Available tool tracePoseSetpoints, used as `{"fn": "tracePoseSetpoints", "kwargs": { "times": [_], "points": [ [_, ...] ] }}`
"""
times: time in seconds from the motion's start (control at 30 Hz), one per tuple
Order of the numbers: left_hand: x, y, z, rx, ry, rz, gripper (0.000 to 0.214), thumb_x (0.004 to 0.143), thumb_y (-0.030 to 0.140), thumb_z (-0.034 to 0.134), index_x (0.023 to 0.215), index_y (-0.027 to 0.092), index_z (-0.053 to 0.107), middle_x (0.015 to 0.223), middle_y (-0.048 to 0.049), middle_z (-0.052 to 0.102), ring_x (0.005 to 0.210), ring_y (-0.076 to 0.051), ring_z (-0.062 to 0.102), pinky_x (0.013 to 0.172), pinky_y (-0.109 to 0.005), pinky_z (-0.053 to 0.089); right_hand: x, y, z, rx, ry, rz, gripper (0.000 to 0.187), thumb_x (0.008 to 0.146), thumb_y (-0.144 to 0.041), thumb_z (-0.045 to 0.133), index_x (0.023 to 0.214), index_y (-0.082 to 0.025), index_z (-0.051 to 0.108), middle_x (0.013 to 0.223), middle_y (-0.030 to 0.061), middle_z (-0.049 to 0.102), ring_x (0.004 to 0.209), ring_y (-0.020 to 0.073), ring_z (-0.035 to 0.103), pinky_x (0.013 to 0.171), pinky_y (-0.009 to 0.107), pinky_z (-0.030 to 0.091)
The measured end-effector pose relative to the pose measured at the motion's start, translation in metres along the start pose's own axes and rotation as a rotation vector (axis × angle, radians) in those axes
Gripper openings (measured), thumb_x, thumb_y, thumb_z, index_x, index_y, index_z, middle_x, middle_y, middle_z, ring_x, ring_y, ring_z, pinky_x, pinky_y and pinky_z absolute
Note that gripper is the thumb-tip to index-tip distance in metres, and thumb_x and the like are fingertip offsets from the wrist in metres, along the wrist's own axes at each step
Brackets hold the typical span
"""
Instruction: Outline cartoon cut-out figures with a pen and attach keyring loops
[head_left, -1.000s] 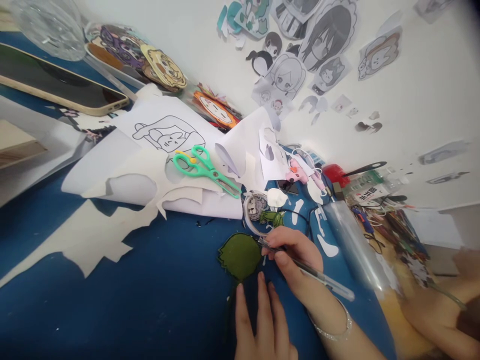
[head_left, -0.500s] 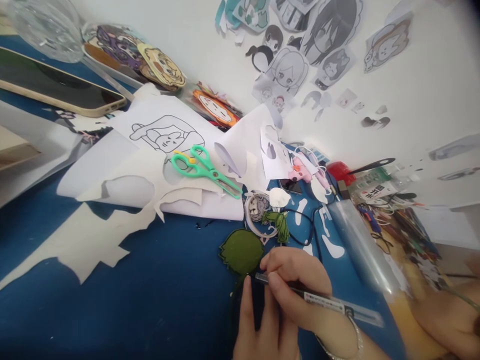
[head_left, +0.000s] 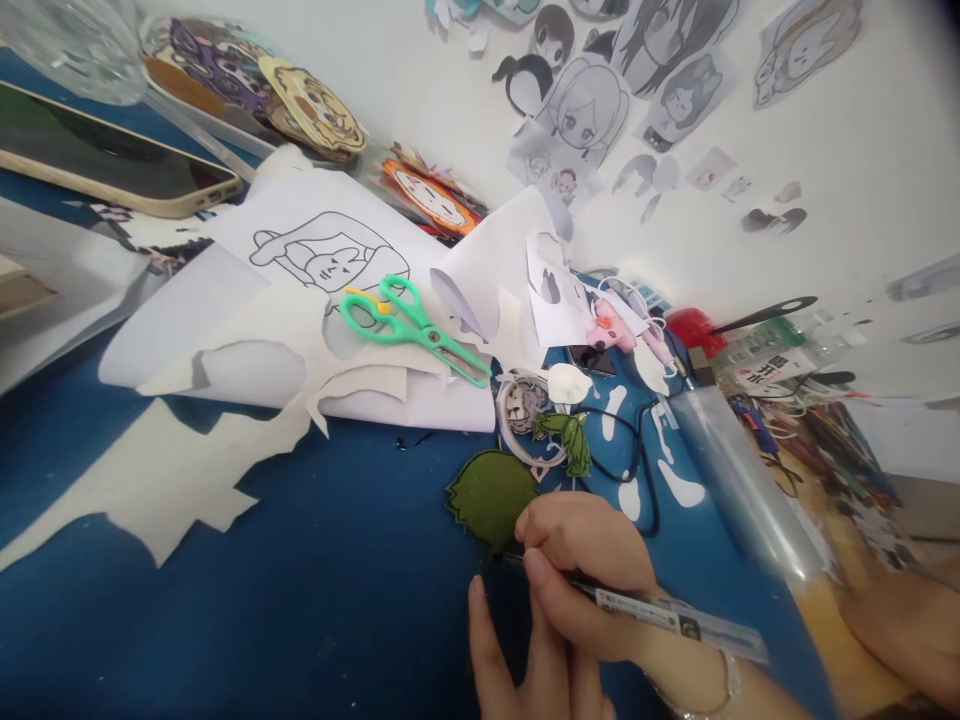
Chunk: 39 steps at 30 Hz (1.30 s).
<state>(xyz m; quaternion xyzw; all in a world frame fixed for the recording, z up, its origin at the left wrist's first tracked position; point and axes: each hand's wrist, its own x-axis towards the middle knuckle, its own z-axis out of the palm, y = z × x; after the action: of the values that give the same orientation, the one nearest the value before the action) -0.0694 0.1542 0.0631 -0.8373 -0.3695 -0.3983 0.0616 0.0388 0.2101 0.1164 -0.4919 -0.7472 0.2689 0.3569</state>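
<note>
My right hand (head_left: 581, 575) is closed around a clear-barrelled pen (head_left: 667, 612), its tip at the lower edge of a dark green cut-out shape (head_left: 487, 495) lying on the blue table (head_left: 300, 590). Just below it my left hand (head_left: 525, 665) lies flat with fingers stretched out, pressing on the dark lower part of the same cut-out. A roll of clear tape (head_left: 525, 410) and a small green figure cut-out (head_left: 566, 438) sit just beyond the green shape.
Green scissors (head_left: 409, 325) rest on white paper sheets with a line drawing (head_left: 326, 255). A phone (head_left: 112, 165) lies far left, stickers along the wall. A clear tube (head_left: 731, 480) and cluttered supplies sit right. Another person's hand (head_left: 907, 630) is at lower right.
My right hand with the pen has slid down from the tape roll to the green shape's lower edge. The view has shifted slightly upward.
</note>
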Motion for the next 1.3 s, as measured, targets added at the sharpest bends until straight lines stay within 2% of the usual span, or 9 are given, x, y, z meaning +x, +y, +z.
{"fn": "tracePoseSetpoints", "kwargs": {
  "times": [0.2,0.33,0.57,0.73,0.87,1.0,1.2,1.3],
  "points": [
    [0.0004,0.0009,0.0012,0.011,0.02,-0.01,0.035,0.072,0.01,0.044,0.089,0.025,0.071,0.094,-0.0015,0.064,0.101,-0.028,0.054,0.113,-0.065,0.015,0.0015,-0.0014,0.0009,0.064,-0.001,0.015,0.03,0.079,-0.018,0.06,0.051,-0.028,0.053,0.048,0.0022,0.061,0.055,0.0162,0.066,0.048,0.033,0.052],
    [0.0015,-0.0002,-0.0001,-0.003,0.005,-0.012,0.034,0.074,0.011,0.044,0.086,0.027,0.071,0.096,-0.001,0.064,0.102,-0.028,0.052,0.114,-0.064,0.014,0.0001,-0.0018,0.0004,0.033,0.02,0.04,0.034,0.079,-0.019,0.061,0.048,-0.027,0.051,0.049,0.0007,0.062,0.056,0.0139,0.066,0.049,0.031,0.053],
    [0.0033,0.0004,-0.0025,0.004,-0.013,-0.027,0.037,0.078,0.013,0.042,0.094,0.028,0.072,0.098,-0.0012,0.064,0.103,-0.027,0.051,0.113,-0.063,0.014,0.0025,-0.0021,-0.0005,0.008,0.028,-0.006,0.034,0.08,-0.018,0.062,0.049,-0.028,0.053,0.051,-0.0002,0.063,0.055,0.0122,0.065,0.048,0.028,0.052],
    [0.0038,0.0001,-0.0031,-0.005,-0.028,-0.026,0.033,0.078,0.015,0.044,0.085,0.028,0.073,0.096,-0.0007,0.064,0.104,-0.027,0.05,0.115,-0.063,0.01,0.0023,-0.0028,0.0011,0.014,0.042,-0.014,0.036,0.083,-0.02,0.061,0.048,-0.028,0.053,0.05,0.0003,0.063,0.055,0.0126,0.066,0.048,0.029,0.052],
    [0.003,0.0003,-0.0032,-0.008,-0.034,-0.016,0.028,0.079,0.018,0.046,0.086,0.027,0.072,0.09,-0.0011,0.062,0.103,-0.028,0.051,0.115,-0.064,0.009,0.0026,-0.0031,0.0005,0.04,0.031,0.019,0.036,0.082,-0.019,0.06,0.048,-0.026,0.052,0.049,0.0012,0.062,0.056,0.0133,0.067,0.048,0.029,0.052],
    [0.0021,0.0012,-0.0033,-0.016,-0.045,-0.025,0.026,0.08,0.019,0.047,0.082,0.027,0.072,0.095,-0.0005,0.064,0.106,-0.028,0.05,0.116,-0.064,0.007,0.0033,-0.0026,-0.0011,0.053,0.0,0.007,0.033,0.08,-0.017,0.06,0.05,-0.026,0.052,0.05,0.0014,0.062,0.055,0.0133,0.066,0.047,0.029,0.052],
    [0.0023,-0.0005,-0.0052,0.002,-0.076,-0.007,0.029,0.082,0.02,0.045,0.094,0.028,0.071,0.098,-0.0009,0.063,0.106,-0.028,0.049,0.115,-0.065,0.008,0.002,-0.0008,-0.0006,0.015,-0.024,0.005,0.036,0.085,-0.02,0.057,0.05,-0.026,0.052,0.049,-0.0008,0.061,0.053,0.0106,0.064,0.049,0.029,0.051],
    [0.0026,-0.0013,-0.0054,0.007,-0.073,0.003,0.029,0.082,0.02,0.045,0.093,0.028,0.071,0.097,-0.0013,0.063,0.106,-0.028,0.049,0.114,-0.065,0.009,0.0005,0.0001,0.0005,-0.012,-0.026,-0.012,0.036,0.084,-0.019,0.058,0.049,-0.024,0.051,0.048,-0.0003,0.06,0.051,0.0104,0.063,0.048,0.029,0.05]
  ]
}}
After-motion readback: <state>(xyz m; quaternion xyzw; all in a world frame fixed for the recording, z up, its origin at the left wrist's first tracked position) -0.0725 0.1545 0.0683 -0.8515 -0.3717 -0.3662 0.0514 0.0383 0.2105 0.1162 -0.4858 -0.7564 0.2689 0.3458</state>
